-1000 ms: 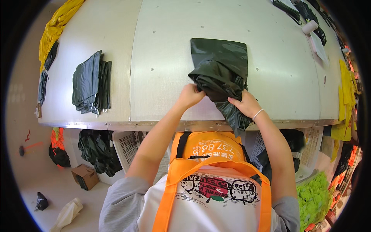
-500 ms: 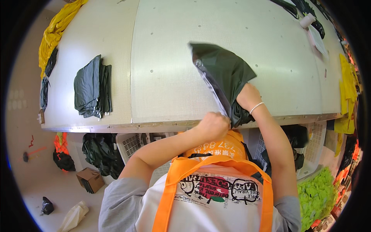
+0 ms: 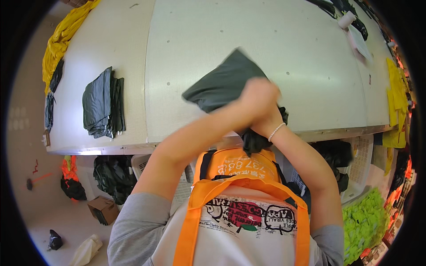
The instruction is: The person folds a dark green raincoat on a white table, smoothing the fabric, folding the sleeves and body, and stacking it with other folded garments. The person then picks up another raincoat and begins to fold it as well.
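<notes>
A dark green, thin, shiny fabric pouch [image 3: 226, 82] hangs at a slant over the near middle of the table, its pointed corners facing left and away. My left hand [image 3: 261, 95] is closed at its right side, blurred by motion, crossing over my right hand. Just below, my right hand [image 3: 268, 122] grips the bunched fabric, its fingers partly hidden by the left. Crumpled dark folds dangle under both hands past the table edge. To the left lies a flat stack of similar dark green pieces [image 3: 98, 104].
The pale table [image 3: 177, 115] has a metal front edge. Yellow fabric [image 3: 66, 33] drapes over its far left side. A white roll [image 3: 346, 20] stands at the far right. Below are white plastic baskets [image 3: 357, 173], a cardboard box [image 3: 103, 210] and a lime green pile [image 3: 364, 224].
My left hand has moved up and right, from the pouch's lower edge to over my right hand. The right hand dropped slightly, and the pouch swung round so its corner points left.
</notes>
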`<state>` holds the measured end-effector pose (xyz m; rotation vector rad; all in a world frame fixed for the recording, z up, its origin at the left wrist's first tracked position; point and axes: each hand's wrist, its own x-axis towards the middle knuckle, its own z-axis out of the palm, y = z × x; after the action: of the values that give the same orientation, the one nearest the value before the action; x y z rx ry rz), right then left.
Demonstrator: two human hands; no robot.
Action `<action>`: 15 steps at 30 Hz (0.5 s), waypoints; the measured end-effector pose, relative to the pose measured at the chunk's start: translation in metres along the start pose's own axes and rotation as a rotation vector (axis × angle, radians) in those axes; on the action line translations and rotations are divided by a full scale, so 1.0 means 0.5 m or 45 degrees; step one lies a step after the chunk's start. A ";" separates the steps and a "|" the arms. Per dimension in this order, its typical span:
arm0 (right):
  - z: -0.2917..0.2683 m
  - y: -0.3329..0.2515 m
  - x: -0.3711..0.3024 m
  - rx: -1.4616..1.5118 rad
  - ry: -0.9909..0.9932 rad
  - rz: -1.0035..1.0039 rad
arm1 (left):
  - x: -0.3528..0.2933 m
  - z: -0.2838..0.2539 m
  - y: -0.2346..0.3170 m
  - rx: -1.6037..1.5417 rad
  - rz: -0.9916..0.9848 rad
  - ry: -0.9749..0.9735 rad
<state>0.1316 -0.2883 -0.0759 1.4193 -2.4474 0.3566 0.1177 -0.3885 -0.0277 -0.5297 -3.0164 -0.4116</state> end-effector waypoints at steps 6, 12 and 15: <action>0.052 0.087 -0.022 0.683 -0.052 0.686 | -0.116 -0.047 0.002 -0.590 0.319 0.432; 0.043 0.172 -0.052 0.338 0.203 0.740 | -0.254 0.105 -0.135 -1.291 -0.212 0.365; 0.046 0.162 -0.012 0.386 0.265 0.741 | -0.181 0.142 -0.112 -1.712 -0.610 0.367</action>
<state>0.0608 -0.2524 -0.1050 0.6742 -2.6585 0.9802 0.1834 -0.4495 -0.1190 0.2724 -2.1208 -2.2655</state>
